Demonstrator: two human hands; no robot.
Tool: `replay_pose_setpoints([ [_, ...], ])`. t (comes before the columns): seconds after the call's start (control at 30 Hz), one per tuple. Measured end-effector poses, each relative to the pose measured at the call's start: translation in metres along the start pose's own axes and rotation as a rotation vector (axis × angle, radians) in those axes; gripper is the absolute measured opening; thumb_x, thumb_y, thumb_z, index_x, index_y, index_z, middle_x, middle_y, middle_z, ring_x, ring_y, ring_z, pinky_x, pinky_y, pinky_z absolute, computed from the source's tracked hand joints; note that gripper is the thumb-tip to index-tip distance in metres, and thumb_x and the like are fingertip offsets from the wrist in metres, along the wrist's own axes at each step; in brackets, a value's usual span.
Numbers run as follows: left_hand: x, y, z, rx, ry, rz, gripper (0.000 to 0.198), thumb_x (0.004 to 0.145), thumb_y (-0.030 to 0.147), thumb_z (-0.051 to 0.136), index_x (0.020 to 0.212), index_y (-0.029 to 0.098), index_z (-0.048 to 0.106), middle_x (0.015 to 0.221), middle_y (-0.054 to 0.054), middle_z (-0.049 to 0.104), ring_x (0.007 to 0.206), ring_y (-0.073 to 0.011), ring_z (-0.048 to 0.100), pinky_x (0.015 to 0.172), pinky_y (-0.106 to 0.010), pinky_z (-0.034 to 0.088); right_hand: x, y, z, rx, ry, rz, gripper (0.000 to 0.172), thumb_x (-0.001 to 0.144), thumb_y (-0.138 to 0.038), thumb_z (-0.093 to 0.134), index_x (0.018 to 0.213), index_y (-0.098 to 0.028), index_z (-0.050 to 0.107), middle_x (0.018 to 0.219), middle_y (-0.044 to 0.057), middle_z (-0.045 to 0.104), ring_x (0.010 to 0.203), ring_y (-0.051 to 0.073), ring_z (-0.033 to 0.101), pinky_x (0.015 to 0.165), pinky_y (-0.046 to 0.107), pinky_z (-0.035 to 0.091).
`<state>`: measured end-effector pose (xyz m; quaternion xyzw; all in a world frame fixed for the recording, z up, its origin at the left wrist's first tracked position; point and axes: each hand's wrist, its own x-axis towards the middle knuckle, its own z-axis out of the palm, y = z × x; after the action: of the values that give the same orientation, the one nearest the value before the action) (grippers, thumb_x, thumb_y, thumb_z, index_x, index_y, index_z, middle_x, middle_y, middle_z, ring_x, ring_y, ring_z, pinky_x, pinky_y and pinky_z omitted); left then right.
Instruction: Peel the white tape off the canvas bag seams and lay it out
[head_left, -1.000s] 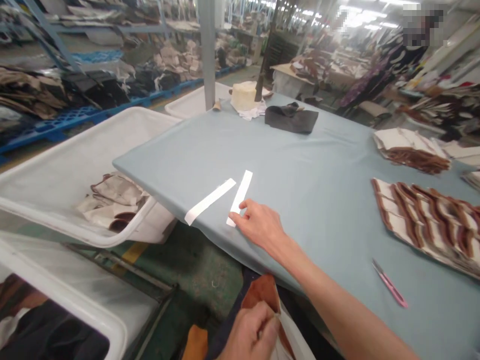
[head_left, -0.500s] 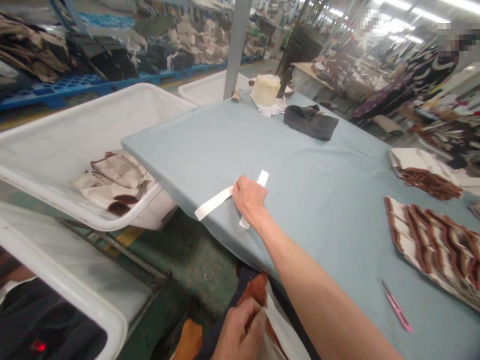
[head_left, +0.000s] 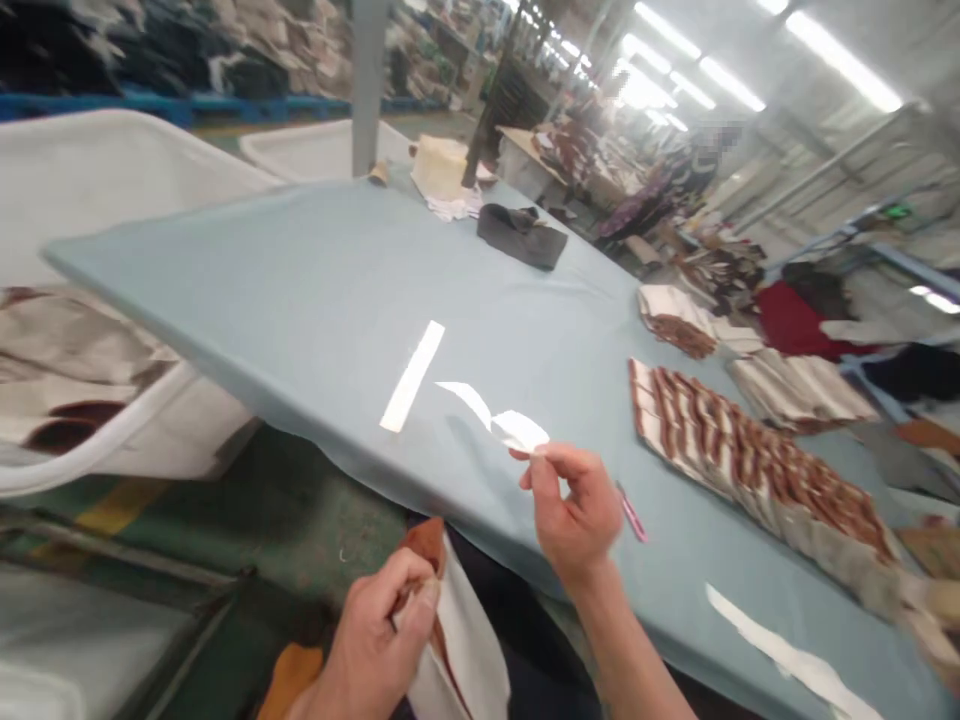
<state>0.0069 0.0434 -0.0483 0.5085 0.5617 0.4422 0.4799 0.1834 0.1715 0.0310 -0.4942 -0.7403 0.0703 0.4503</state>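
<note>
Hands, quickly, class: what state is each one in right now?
Left hand: closed, gripping a brown and white fabric piece.
Right hand: fingers pinched shut on a curled white strip.

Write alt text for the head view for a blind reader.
The person's right hand pinches one end of a curling white strip above a grey-blue table, while the left hand grips a brown-and-white fabric piece below its edge. A second white strip lies flat on the table, with pink snips and a row of brown-trimmed pieces to the right.
</note>
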Motion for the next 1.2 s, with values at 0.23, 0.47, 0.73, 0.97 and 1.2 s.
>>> replay_pose_setpoints([
  [0.23,0.027,0.087,0.024,0.029,-0.164,0.056,0.033,0.095,0.046,0.059,0.111,0.022,0.074,0.064,0.003,0.059,0.06,-0.017,0.055,0.058,-0.024,0.044,-0.07,0.008,-0.137,-0.216,0.052,-0.13,0.02,0.097,-0.013,0.062,0.107,-0.03,0.064,0.082,0.003,0.08,0.069,0.022,0.078,0.063,0.035,0.061],
  [0.47,0.037,0.14,0.111,-0.227,-0.808,-0.156,0.039,0.087,0.049,0.067,0.105,0.016,0.079,0.098,-0.008,0.078,0.103,-0.027,0.068,0.093,-0.033,0.053,-0.107,0.004,-0.216,-0.348,-0.071,-0.211,0.021,0.101,-0.012,0.055,0.111,-0.03,0.059,0.088,0.004,0.082,0.068,0.016,0.076,0.062,0.029,0.056],
  [0.73,0.006,0.143,0.176,-0.324,-0.897,-0.357,0.05,0.078,0.063,0.078,0.087,0.016,0.064,0.055,0.008,0.041,0.052,-0.0091,0.039,0.052,-0.02,0.033,-0.157,0.024,-0.252,-0.374,-0.128,-0.206,0.02,0.1,-0.013,0.056,0.114,-0.027,0.055,0.086,0.004,0.082,0.06,0.014,0.069,0.06,0.027,0.047],
  [0.97,-0.01,0.157,0.195,-0.069,-0.747,-0.146,0.045,0.088,0.05,0.066,0.065,0.021,0.041,0.057,0.009,0.029,0.051,-0.0066,0.026,0.047,-0.02,0.022,-0.183,0.028,-0.241,-0.174,0.116,-0.052,0.014,0.095,-0.016,0.061,0.105,-0.026,0.061,0.075,-0.001,0.075,0.055,0.013,0.063,0.055,0.025,0.047],
  [1.2,-0.019,0.17,0.195,0.097,-0.741,-0.036,0.039,0.089,0.04,0.06,0.062,0.021,0.041,0.056,0.007,0.034,0.051,-0.008,0.031,0.048,-0.022,0.026,-0.176,0.016,-0.227,0.394,0.218,0.566,0.019,0.095,-0.032,0.065,0.111,-0.022,0.069,0.102,0.006,0.076,0.093,0.021,0.072,0.084,0.032,0.059],
])
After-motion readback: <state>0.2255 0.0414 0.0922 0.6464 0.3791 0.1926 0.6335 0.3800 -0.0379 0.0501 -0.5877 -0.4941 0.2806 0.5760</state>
